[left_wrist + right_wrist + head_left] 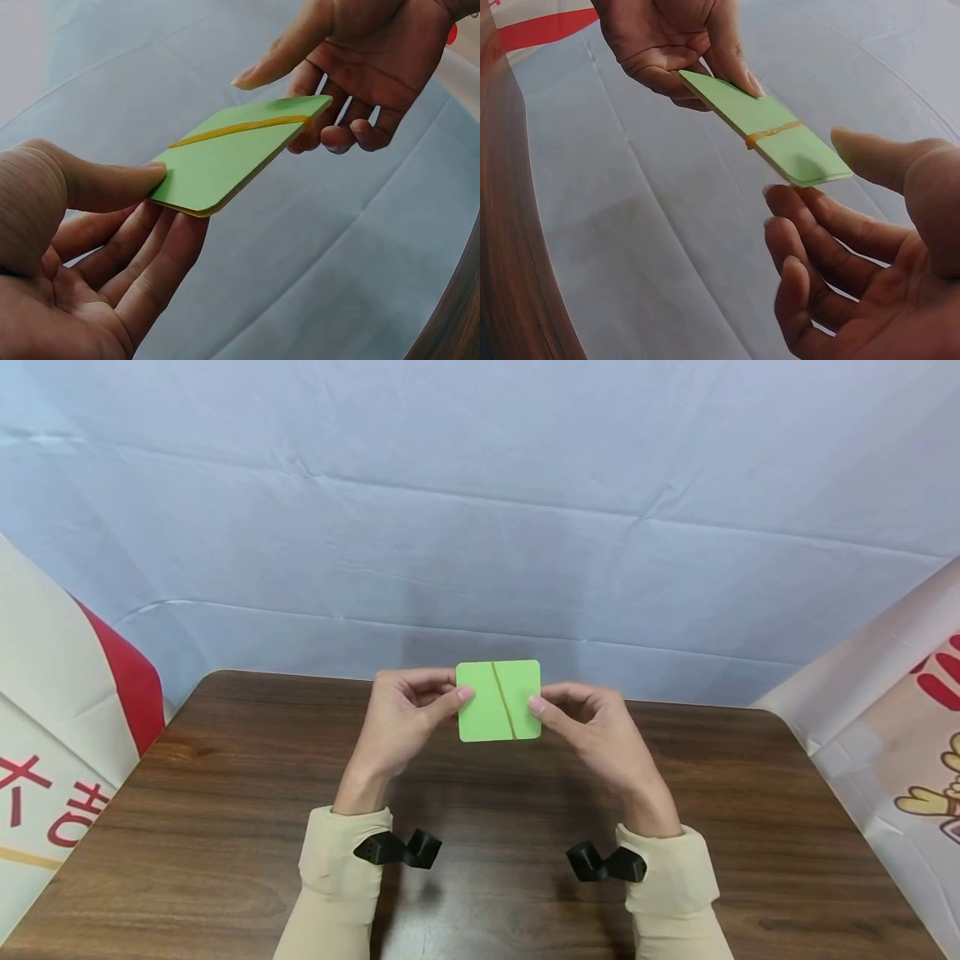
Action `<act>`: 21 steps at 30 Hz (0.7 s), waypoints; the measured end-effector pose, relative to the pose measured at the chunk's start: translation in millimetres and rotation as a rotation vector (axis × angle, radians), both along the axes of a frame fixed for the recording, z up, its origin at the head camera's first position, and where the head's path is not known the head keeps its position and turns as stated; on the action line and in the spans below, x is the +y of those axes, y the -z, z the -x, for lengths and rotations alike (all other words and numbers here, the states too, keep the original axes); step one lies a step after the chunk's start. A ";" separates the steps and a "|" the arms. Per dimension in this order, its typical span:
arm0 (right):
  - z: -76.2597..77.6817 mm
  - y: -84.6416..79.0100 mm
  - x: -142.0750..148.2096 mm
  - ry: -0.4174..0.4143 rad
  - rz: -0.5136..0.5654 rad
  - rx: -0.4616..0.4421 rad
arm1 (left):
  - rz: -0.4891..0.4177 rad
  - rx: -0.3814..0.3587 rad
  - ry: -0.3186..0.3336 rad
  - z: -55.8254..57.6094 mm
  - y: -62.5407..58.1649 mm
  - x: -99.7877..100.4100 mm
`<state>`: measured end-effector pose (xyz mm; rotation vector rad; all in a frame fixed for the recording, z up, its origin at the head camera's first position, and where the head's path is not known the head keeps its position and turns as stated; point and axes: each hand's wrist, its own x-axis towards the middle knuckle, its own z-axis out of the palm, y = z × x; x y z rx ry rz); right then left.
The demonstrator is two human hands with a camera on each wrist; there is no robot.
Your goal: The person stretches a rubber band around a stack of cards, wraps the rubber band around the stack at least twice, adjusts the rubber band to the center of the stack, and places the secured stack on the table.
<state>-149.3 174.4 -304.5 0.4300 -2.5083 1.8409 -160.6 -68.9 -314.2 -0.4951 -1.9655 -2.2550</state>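
A thin stack of green square cards (487,714) with rounded corners is up in the air over the far part of the table. A yellow-brown rubber band (504,697) runs slantwise around it. My left hand (401,714) pinches the stack at its left edge, thumb on top and fingers underneath. At the opposite edge is my right hand (600,727); in the right wrist view its thumb (877,157) stands off the top face, while its fingertips reach the underside of the near corner. The green face (232,154) tilts in the left wrist view.
Below the hands lies a dark brown wooden table (225,827) with rounded far corners. A pale blue-white cloth (480,527) hangs behind it. Printed banners stand at the left (67,718) and right (892,752) sides. A small black camera is strapped to each sleeve cuff.
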 end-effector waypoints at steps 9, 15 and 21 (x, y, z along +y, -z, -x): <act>1.7 2.4 -3.5 -0.093 0.010 -0.061 | -0.039 -0.008 -0.062 0.2 -0.7 0.6; 1.7 3.2 -5.4 -0.062 0.046 -0.028 | -0.059 -0.045 -0.044 -0.5 -2.4 3.3; 1.6 1.5 -5.9 0.007 0.098 -0.003 | -0.013 -0.123 0.058 -0.9 -2.9 4.1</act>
